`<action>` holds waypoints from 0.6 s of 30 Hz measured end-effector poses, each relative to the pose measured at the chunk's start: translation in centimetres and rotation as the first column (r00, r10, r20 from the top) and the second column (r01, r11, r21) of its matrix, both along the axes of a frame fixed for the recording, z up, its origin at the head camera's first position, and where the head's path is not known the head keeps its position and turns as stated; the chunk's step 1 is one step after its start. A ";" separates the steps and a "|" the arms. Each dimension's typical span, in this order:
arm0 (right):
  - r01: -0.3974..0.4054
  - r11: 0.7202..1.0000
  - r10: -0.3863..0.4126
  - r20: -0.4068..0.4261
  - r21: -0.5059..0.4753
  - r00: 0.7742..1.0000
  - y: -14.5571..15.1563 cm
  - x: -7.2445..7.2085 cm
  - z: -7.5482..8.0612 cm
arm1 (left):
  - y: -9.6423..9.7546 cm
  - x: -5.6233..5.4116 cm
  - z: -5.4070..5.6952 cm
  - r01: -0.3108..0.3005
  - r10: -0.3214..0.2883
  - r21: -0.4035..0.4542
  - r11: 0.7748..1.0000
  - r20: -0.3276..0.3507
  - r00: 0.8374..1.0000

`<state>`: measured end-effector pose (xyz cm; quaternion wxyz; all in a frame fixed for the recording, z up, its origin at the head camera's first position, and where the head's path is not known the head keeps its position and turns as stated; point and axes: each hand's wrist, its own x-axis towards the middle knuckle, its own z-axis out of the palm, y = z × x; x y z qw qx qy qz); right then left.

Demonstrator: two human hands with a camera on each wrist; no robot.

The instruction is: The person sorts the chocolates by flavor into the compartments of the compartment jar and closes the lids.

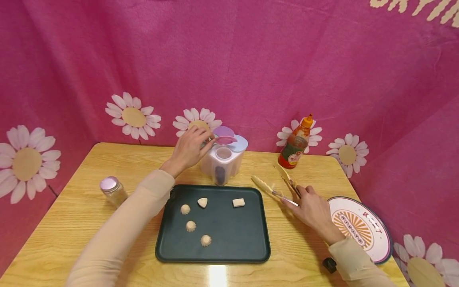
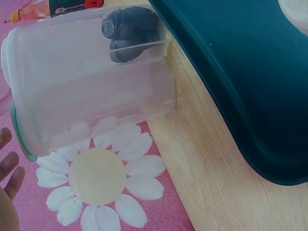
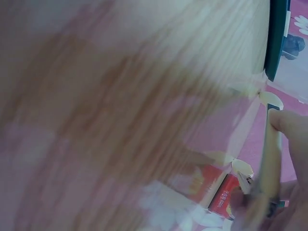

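"Dark green tray (image 1: 233, 223) as our landmark: what crowds its edges?"

"Beyond its far rim, just beside it, stands the clear canister (image 1: 232, 163), with dark lumps (image 1: 220, 174) in the front compartment. Right of the tray, bare wooden table (image 1: 294, 249) runs to the round plate (image 1: 353, 227), and the tongs (image 1: 267, 188) reach over that strip."

"Left of it?"

"A jar (image 1: 114, 191) with a lilac cap, bare wood between the two."

"On the tray itself?"

"Three swirled pieces (image 1: 191, 226) and a wedge-shaped piece (image 1: 202, 203) in the left half, an oblong piece (image 1: 238, 203) at the far right. Its near right part is open room."

"Now the left hand (image 1: 190, 146)."

"Beyond the tray, up at the canister's top. Its fingers are bent and partly spread, the tips coming up to the edge of the raised pink lid (image 1: 226, 140). Whether they pinch that lid or merely sit beside it, I can't tell."

"And the right hand (image 1: 312, 210)?"

"Right of the tray, fingers curled round the tongs, thumb against one arm. The tongs' tips stand well apart, one near the sauce bottle (image 1: 295, 145) beyond the tray's far right corner."
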<state>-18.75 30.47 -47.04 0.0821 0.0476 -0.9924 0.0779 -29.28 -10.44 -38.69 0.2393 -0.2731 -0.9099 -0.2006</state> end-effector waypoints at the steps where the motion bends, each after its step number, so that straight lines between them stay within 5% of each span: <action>1: -0.002 1.000 0.002 0.006 0.008 1.000 0.0 0.0 -0.1 | 0.0 0.0 0.0 -0.001 0.001 0.000 1.000 0.003 1.000; 12: -0.018 0.999 0.015 0.067 0.045 0.998 0.1 0.4 0.0 | 0.0 0.0 -0.1 -0.001 0.001 0.001 1.000 0.009 1.000; 18: -0.037 0.998 0.037 -0.003 0.050 0.999 0.3 0.5 1.4 | 0.0 0.1 -0.2 -0.003 0.003 -0.003 1.000 -0.014 1.000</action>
